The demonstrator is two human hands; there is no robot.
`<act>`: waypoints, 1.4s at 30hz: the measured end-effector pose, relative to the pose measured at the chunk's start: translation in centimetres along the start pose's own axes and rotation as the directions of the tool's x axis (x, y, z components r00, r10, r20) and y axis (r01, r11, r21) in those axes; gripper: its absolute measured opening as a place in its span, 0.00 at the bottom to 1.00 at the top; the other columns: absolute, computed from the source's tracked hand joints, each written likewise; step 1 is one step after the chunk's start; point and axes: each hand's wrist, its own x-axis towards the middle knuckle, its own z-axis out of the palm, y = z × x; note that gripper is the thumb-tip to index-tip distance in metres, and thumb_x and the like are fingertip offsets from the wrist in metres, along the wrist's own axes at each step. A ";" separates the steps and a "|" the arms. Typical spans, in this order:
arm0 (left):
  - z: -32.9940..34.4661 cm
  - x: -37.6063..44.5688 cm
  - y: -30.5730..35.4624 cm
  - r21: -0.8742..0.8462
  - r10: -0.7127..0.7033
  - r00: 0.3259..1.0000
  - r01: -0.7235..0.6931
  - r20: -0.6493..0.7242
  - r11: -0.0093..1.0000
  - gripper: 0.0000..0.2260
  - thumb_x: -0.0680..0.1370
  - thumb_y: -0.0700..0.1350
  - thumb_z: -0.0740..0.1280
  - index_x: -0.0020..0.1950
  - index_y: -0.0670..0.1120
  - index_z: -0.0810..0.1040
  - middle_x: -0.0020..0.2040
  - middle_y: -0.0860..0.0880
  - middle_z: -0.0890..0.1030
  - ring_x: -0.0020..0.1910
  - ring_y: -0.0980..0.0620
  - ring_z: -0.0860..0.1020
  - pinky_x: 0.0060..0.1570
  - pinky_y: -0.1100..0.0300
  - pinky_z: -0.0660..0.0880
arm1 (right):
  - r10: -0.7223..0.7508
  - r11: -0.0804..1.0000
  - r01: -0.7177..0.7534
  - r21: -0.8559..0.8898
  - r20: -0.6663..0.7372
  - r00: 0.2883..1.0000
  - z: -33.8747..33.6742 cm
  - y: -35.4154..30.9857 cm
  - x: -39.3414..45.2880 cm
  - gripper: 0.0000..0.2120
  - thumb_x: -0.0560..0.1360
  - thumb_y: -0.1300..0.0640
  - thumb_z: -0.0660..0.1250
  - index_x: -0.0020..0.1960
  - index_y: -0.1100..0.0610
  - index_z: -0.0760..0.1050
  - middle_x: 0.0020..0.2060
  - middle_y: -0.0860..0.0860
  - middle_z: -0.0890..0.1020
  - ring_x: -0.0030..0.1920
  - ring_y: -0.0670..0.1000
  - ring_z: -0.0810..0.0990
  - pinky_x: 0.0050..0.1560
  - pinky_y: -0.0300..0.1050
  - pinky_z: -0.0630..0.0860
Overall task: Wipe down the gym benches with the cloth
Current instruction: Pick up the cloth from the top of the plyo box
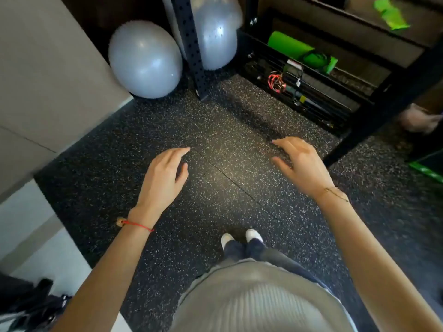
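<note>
Both my hands hover palm-down over the black speckled rubber floor. My left hand has relaxed, straight fingers and holds nothing. My right hand is likewise held out with loose fingers and is empty. No bench is in view. A crumpled green cloth-like thing lies on an upper shelf of the black rack at the top right, far from both hands.
Two grey exercise balls sit in the far corner beside a black perforated upright. The black rack on the right holds a green rolled mat and bars. A beige wall runs along the left. Another person's foot shows at the right edge.
</note>
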 end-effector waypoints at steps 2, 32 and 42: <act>1.0 0.8 1.7 -0.032 0.050 0.999 -0.049 0.017 0.998 0.16 0.81 0.41 0.63 0.69 0.43 0.73 0.64 0.45 0.78 0.63 0.48 0.76 0.66 0.51 0.72 | 0.074 0.997 -0.074 0.005 -0.047 0.996 -0.8 1.2 -2.1 0.17 0.77 0.54 0.65 0.65 0.58 0.72 0.57 0.53 0.79 0.59 0.52 0.75 0.64 0.43 0.66; 24.7 5.6 53.7 -0.317 0.628 0.726 -0.548 0.279 0.774 0.16 0.81 0.43 0.63 0.68 0.46 0.74 0.64 0.49 0.78 0.64 0.51 0.74 0.66 0.57 0.69 | 0.789 0.588 -0.796 0.140 -0.314 0.528 -16.0 32.1 -45.5 0.18 0.78 0.52 0.64 0.66 0.55 0.72 0.58 0.51 0.79 0.61 0.53 0.74 0.63 0.50 0.72; 34.1 18.1 70.3 -0.352 0.716 0.634 -0.624 0.294 0.697 0.16 0.81 0.43 0.63 0.68 0.46 0.74 0.64 0.49 0.78 0.65 0.50 0.74 0.68 0.54 0.69 | 0.859 0.464 -0.864 0.196 -0.338 0.385 -21.9 49.4 -46.9 0.18 0.78 0.52 0.64 0.67 0.54 0.71 0.57 0.50 0.78 0.59 0.51 0.75 0.61 0.44 0.70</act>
